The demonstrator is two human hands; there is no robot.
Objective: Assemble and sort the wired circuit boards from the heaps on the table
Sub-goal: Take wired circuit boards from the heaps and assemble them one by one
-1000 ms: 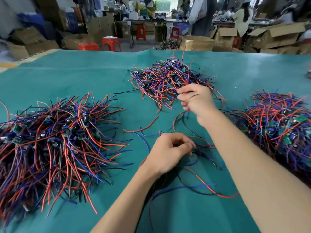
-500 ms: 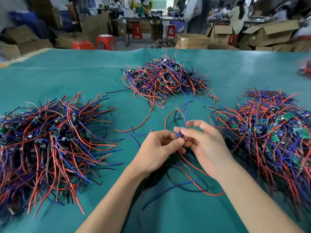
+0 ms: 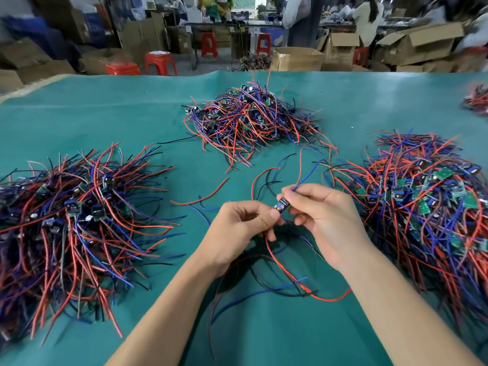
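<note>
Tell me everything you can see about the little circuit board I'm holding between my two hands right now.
The small circuit board is held above the teal table, between the three heaps. It looks dark, with a barrel-shaped part on top and a sliver of green edge. The left hand pinches its lower end; the right hand pinches its upper end. Blue and red wires rise from it past the right fingers, and a red wire loops down to the cloth. Finer details are too small to tell.
</note>
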